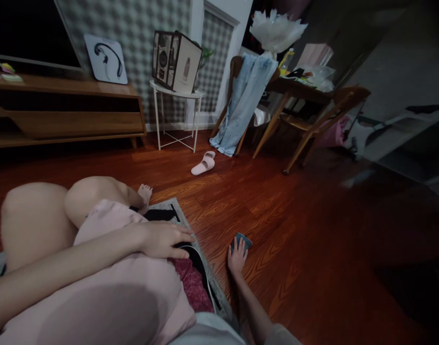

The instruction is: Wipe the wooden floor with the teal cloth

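Observation:
My left hand [167,238] lies palm down with its fingers stretched out, over the edge of a pink cloth item [133,282] on my lap. Beneath its fingers is a black area edged by a thin white line, with dark red fabric [195,286] beside it. Out to the right, my right hand [237,256] reaches down to the wooden floor. Its fingers are spread over a small flat blue thing [245,237]; I cannot make out whether it is a folded cloth or something stiffer. The palm hides part of it.
A grey and black mat [181,215] lies under my legs. Ahead are a pink slipper [204,163], a white side table [176,94] bearing a box [185,64], and a wooden TV stand [79,122]. Jeans [242,100] hang over a chair by a cluttered table [298,85].

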